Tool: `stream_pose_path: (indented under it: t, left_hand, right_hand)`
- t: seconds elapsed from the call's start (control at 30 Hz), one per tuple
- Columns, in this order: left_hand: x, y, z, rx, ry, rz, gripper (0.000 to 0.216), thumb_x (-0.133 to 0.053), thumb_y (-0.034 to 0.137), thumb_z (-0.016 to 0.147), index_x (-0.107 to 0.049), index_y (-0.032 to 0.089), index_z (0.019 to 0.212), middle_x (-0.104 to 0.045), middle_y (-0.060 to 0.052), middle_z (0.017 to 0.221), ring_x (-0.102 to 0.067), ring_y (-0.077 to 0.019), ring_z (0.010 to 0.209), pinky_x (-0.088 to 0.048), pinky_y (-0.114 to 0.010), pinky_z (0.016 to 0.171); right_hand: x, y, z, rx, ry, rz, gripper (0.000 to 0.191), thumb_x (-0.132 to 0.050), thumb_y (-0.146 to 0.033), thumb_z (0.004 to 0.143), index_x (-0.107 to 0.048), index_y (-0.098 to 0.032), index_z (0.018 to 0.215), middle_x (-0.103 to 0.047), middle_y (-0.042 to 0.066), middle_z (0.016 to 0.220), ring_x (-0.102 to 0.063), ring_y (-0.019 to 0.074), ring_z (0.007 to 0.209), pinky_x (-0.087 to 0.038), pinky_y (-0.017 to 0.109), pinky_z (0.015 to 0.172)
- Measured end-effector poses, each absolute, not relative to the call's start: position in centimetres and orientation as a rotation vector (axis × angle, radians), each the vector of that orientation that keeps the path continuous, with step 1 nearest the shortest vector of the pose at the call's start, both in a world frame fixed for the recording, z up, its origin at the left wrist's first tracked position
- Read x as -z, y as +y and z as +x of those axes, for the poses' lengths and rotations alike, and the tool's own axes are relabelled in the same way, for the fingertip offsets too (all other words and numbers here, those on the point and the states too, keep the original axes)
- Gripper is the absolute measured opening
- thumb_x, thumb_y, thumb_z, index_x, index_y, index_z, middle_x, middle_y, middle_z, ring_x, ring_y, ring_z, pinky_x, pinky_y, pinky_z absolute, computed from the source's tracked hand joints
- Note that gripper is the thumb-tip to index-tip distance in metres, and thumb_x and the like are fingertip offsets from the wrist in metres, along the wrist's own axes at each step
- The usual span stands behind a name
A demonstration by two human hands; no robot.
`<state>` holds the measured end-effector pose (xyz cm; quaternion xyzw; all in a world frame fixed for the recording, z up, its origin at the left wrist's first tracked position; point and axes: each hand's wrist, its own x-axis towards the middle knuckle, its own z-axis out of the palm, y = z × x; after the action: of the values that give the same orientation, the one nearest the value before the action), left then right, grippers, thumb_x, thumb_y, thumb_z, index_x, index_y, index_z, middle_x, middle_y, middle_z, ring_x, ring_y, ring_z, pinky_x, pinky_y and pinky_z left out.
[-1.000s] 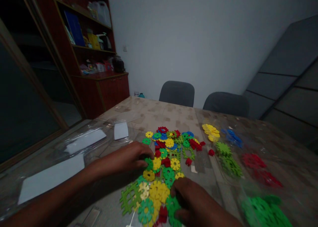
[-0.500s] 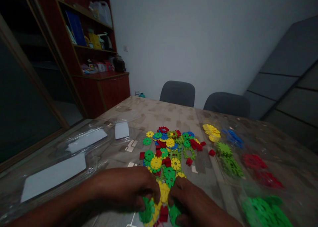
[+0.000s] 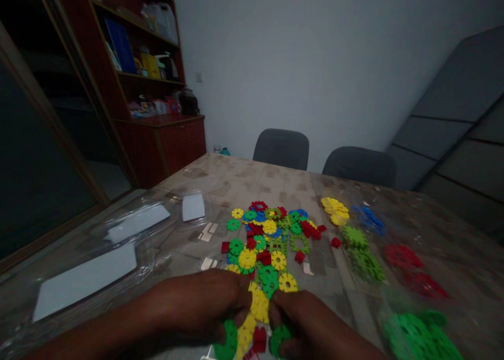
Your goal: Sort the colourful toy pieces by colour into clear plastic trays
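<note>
While apparently gathering green discs [image 3: 278,341], holds some in right-hand grip [image 3: 297,317]. Cannot verify left-hand grip [image 3: 216,299]. Next, probably requires stacking.

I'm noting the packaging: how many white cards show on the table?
3, all on the table's left side: the largest card nearest the person, a middle card beyond it, and the smallest card to that one's right. The left arm could hide others.

A rounded green piece [image 3: 226,343] and a second green piece [image 3: 279,341], both partly covered, flank overlapping yellow notched discs [image 3: 259,304] and a blocky red piece [image 3: 259,340].
</note>
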<state>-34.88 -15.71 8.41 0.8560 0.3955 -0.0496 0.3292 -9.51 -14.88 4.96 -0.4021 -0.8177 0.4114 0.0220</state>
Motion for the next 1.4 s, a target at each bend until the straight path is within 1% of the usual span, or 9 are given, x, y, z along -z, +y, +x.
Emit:
stream_pose_path:
  t: [0.13, 0.23, 0.4, 0.47, 0.63, 0.77, 0.9, 1.2, 1.4]
  left_hand:
    - [-9.1, -15.3, -35.2, 0.067, 1.040, 2.169, 0.028, -0.065, 0.000, 0.068, -0.059, 0.022, 0.084, -0.063, 0.004, 0.084, -0.056, -0.0152, 0.074, -0.036, -0.024, 0.061]
    - [-9.2, -14.7, -35.5, -0.043, 1.058, 2.117, 0.025, -0.066, 0.004, 0.072, -0.057, 0.022, 0.087, -0.060, 0.003, 0.085, -0.054, -0.0161, 0.078, -0.034, -0.026, 0.063]
    - [-8.3, -13.7, -35.6, -0.203, 1.114, 2.096, 0.019, -0.060, 0.007, 0.074, -0.055, 0.021, 0.085, -0.058, 0.001, 0.086, -0.054, -0.0176, 0.080, -0.035, -0.027, 0.065]
    - [-7.9, -13.5, -35.5, -0.247, 1.119, 2.095, 0.019, -0.060, 0.008, 0.074, -0.056, 0.021, 0.087, -0.060, 0.001, 0.088, -0.055, -0.0181, 0.082, -0.035, -0.027, 0.067]
    - [-6.8, -13.0, -35.7, -0.336, 1.156, 2.064, 0.012, -0.064, 0.015, 0.078, -0.055, 0.021, 0.084, -0.055, 0.003, 0.080, -0.051, -0.0160, 0.074, -0.033, -0.026, 0.063]
    - [-5.9, -12.5, -35.6, -0.392, 1.236, 2.006, 0.013, -0.062, 0.015, 0.073, -0.053, 0.020, 0.080, -0.051, 0.004, 0.074, -0.048, -0.0148, 0.070, -0.029, -0.025, 0.060]
    - [-5.7, -12.5, -35.1, -0.484, 1.214, 1.844, 0.013, -0.062, 0.018, 0.069, -0.053, 0.020, 0.078, -0.050, 0.005, 0.070, -0.047, -0.0142, 0.066, -0.030, -0.024, 0.058]
    - [-5.5, -13.1, -34.5, -0.552, 1.005, 1.562, 0.029, -0.078, 0.025, 0.068, -0.055, 0.019, 0.085, -0.054, 0.005, 0.070, -0.049, -0.0126, 0.063, -0.032, -0.022, 0.053]
    - [-6.6, -13.2, -34.5, -0.555, 0.921, 1.683, 0.026, -0.072, 0.037, 0.082, -0.060, 0.019, 0.097, -0.060, 0.000, 0.083, -0.054, -0.0153, 0.073, -0.041, -0.025, 0.062]
  right_hand:
    - [-5.1, -13.9, -10.6, -1.173, -2.333, -1.308, 0.021, -0.058, -0.005, 0.065, -0.056, -0.021, 0.080, -0.061, -0.004, 0.080, -0.051, 0.0141, 0.075, -0.032, 0.024, 0.064]
    - [-5.0, -13.0, -11.5, -1.054, -2.235, -1.378, 0.018, -0.059, -0.005, 0.070, -0.056, -0.020, 0.079, -0.060, -0.003, 0.075, -0.052, 0.0151, 0.072, -0.032, 0.025, 0.064]
    - [-4.2, -13.0, -11.6, -0.890, -2.284, -1.416, 0.030, -0.064, -0.009, 0.077, -0.064, -0.020, 0.106, -0.067, 0.007, 0.109, -0.059, 0.0225, 0.101, -0.039, 0.029, 0.086]
    - [-3.7, -13.2, -11.2, -0.849, -2.302, -1.429, 0.033, -0.063, -0.010, 0.079, -0.062, -0.019, 0.110, -0.065, 0.009, 0.114, -0.059, 0.0233, 0.104, -0.039, 0.030, 0.087]
    - [-3.6, -13.1, -11.1, -0.860, -2.276, -1.441, 0.028, -0.064, -0.006, 0.070, -0.055, -0.021, 0.093, -0.063, 0.005, 0.101, -0.057, 0.0208, 0.092, -0.037, 0.028, 0.078]
    - [-4.7, -12.7, -11.7, -1.084, -2.154, -1.346, 0.029, -0.060, -0.001, 0.063, -0.047, -0.023, 0.077, -0.055, -0.005, 0.074, -0.050, 0.0148, 0.071, -0.031, 0.025, 0.063]
    - [-5.5, -12.9, -12.2, -1.246, -1.998, -1.243, 0.026, -0.059, -0.002, 0.064, -0.049, -0.023, 0.076, -0.046, -0.008, 0.067, -0.043, 0.0132, 0.065, -0.028, 0.025, 0.059]
    - [-6.0, -14.0, -12.9, -1.553, -1.701, -0.917, 0.021, -0.062, -0.019, 0.068, -0.052, -0.024, 0.087, -0.060, -0.003, 0.079, -0.056, 0.0163, 0.076, -0.039, 0.026, 0.065]
    - [-9.0, -14.4, -10.9, -1.241, -2.034, -1.066, 0.026, -0.062, -0.018, 0.076, -0.068, -0.024, 0.100, -0.074, 0.003, 0.099, -0.064, 0.0210, 0.091, -0.046, 0.032, 0.079]
